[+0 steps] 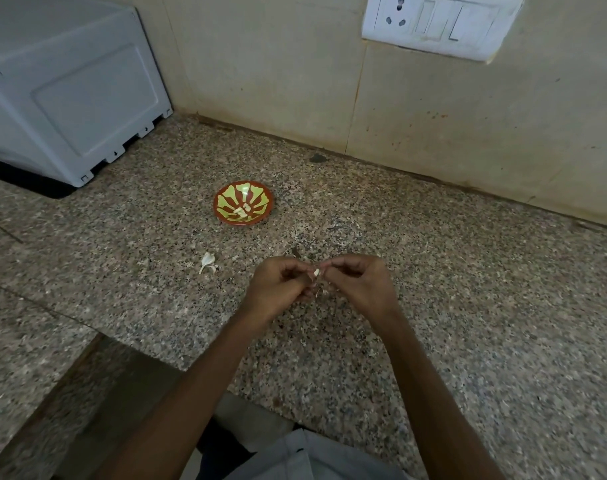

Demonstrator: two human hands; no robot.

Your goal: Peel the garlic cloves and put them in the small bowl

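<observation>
Left grip (pixel 277 285): the person's left hand, fingers curled, pinching a garlic clove (pixel 316 272) just above the tabletop (pixel 451 289).
Right grip (pixel 357 282): the right hand, fingers curled, fingertips pinching the same clove from the right.
Small bowl (pixel 219 206): red with green petals, on the tabletop beyond the hands and slightly left; pale peeled cloves (pixel 243 211) lie inside.
Garlic scrap (pixel 207 262): white, on the tabletop left of the hands, near the bowl; skin or clove, cannot tell.
Far left: white appliance (pixel 70 91).
Far right: wall socket plate (pixel 440 22).
</observation>
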